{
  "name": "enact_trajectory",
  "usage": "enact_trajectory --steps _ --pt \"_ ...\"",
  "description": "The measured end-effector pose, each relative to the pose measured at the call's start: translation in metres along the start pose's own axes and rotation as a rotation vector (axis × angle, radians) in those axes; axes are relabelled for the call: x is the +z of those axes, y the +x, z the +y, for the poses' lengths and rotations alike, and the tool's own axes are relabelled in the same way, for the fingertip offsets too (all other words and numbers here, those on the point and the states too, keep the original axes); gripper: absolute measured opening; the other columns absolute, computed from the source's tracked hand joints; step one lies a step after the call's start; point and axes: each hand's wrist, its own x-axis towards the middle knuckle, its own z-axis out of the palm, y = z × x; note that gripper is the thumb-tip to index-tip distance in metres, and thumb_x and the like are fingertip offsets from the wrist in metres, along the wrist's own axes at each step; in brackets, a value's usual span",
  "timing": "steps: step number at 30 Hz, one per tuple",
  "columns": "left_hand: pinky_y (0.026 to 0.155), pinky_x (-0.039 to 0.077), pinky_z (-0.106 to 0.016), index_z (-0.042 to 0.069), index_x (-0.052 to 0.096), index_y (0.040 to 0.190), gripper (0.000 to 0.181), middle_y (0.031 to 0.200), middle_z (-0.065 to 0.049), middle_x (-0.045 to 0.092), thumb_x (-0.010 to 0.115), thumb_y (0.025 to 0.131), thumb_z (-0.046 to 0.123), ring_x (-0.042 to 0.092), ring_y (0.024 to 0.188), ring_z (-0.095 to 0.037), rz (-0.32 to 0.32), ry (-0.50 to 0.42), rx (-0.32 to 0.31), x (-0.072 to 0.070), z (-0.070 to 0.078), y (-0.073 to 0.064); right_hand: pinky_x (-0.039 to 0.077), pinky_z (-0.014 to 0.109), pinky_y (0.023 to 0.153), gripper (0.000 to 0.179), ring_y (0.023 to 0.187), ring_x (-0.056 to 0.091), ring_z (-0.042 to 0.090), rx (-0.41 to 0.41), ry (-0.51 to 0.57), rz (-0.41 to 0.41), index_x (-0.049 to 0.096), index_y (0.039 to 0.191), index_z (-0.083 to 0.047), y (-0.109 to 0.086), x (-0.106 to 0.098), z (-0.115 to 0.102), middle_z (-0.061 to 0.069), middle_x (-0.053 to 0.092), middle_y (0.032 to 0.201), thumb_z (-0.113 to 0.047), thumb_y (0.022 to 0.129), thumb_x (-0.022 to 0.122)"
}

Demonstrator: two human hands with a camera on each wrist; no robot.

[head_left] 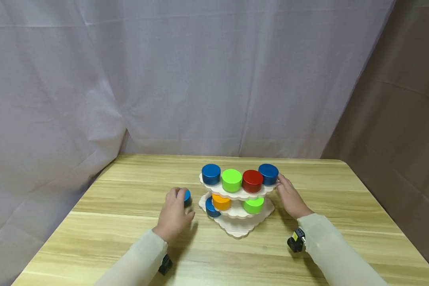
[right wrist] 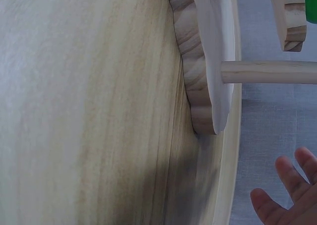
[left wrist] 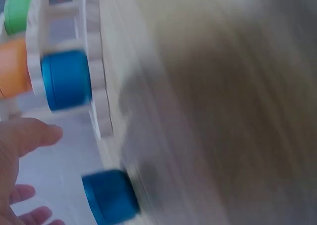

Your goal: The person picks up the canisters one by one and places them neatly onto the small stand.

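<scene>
A blue round tin [head_left: 187, 198] stands on the table beside my left hand [head_left: 173, 216]. In the left wrist view the thumb [left wrist: 37, 136] and fingers are spread apart, near that tin [left wrist: 111, 197] but not around it. To the right is a three-tier wooden stand [head_left: 237, 231] with scalloped edges. My right hand [head_left: 292, 198] has its fingertips at the right end of the top tier, by a blue tin [head_left: 268, 174]. Its fingers look straight and spread in the right wrist view [right wrist: 297, 193].
The top tier also bears a blue [head_left: 211, 174], a green [head_left: 231, 180] and a red tin [head_left: 252, 181]. An orange [head_left: 221, 201] and a green tin [head_left: 254, 205] sit on the middle tier, a blue one [head_left: 212, 207] on the bottom. Behind the wooden table [head_left: 214, 262] hangs a grey curtain [head_left: 186, 79].
</scene>
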Motion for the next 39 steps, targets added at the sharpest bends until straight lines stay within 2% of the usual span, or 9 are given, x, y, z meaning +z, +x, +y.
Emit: enact_trajectory --steps 3,6,9,15,19,28,39 --pt "0.095 0.046 -0.052 0.001 0.047 0.133 0.070 0.134 -0.025 0.042 0.082 0.074 0.016 0.045 0.121 -0.041 0.011 0.024 0.014 -0.001 -0.009 0.005 0.016 0.064 0.110 0.053 0.140 0.018 0.048 -0.003 0.006 0.000 0.024 0.151 -0.002 0.000 0.000 0.001 0.030 0.023 0.152 -0.027 0.104 0.021" --pt "0.096 0.045 -0.053 0.000 0.046 0.134 0.073 0.134 -0.024 0.042 0.083 0.074 0.020 0.044 0.121 -0.040 0.011 0.030 -0.004 0.000 -0.018 0.012 0.016 0.064 0.110 0.053 0.140 0.018 0.048 -0.008 0.010 0.001 0.024 0.151 -0.001 0.001 0.000 0.001 0.030 0.023 0.152 -0.027 0.104 0.021" --pt "0.096 0.044 -0.055 0.001 0.045 0.135 0.075 0.134 -0.023 0.041 0.083 0.074 0.023 0.041 0.122 -0.039 -0.003 0.000 -0.041 0.000 -0.025 0.017 0.016 0.064 0.110 0.053 0.140 0.018 0.048 -0.013 0.012 0.005 0.025 0.150 -0.001 0.001 0.000 0.001 0.030 0.023 0.152 -0.026 0.104 0.021" --pt "0.099 0.041 -0.057 0.003 0.040 0.139 0.080 0.137 -0.022 0.037 0.082 0.076 0.026 0.036 0.126 -0.039 -0.069 -0.103 -0.152 0.005 -0.034 0.024 0.016 0.064 0.110 0.052 0.140 0.019 0.048 -0.008 0.010 0.000 0.024 0.150 -0.001 0.000 0.001 0.001 0.030 0.023 0.151 -0.026 0.104 0.021" --pt "0.100 0.039 -0.056 0.002 0.039 0.141 0.083 0.138 -0.023 0.037 0.083 0.075 0.027 0.037 0.126 -0.038 -0.079 -0.139 -0.203 0.010 -0.040 0.029 0.016 0.065 0.109 0.053 0.140 0.018 0.048 0.001 -0.003 -0.010 0.023 0.151 -0.002 0.001 0.000 0.000 0.030 0.022 0.152 -0.027 0.104 0.020" --pt "0.102 0.037 -0.058 -0.001 0.034 0.143 0.087 0.138 -0.028 0.036 0.082 0.075 0.024 0.038 0.126 -0.042 -0.115 -0.227 -0.309 0.015 -0.043 0.038 0.017 0.065 0.109 0.054 0.140 0.019 0.049 -0.004 -0.015 -0.004 0.024 0.150 -0.001 0.001 -0.001 0.001 0.031 0.023 0.151 -0.028 0.104 0.020" --pt "0.100 0.039 -0.057 -0.001 0.037 0.140 0.086 0.130 -0.027 0.042 0.084 0.071 0.022 0.040 0.122 -0.043 -0.142 -0.217 -0.343 0.023 -0.044 0.041 0.017 0.065 0.109 0.053 0.140 0.019 0.048 -0.009 -0.014 -0.008 0.024 0.150 -0.002 0.001 -0.001 -0.001 0.030 0.023 0.151 -0.026 0.104 0.020"
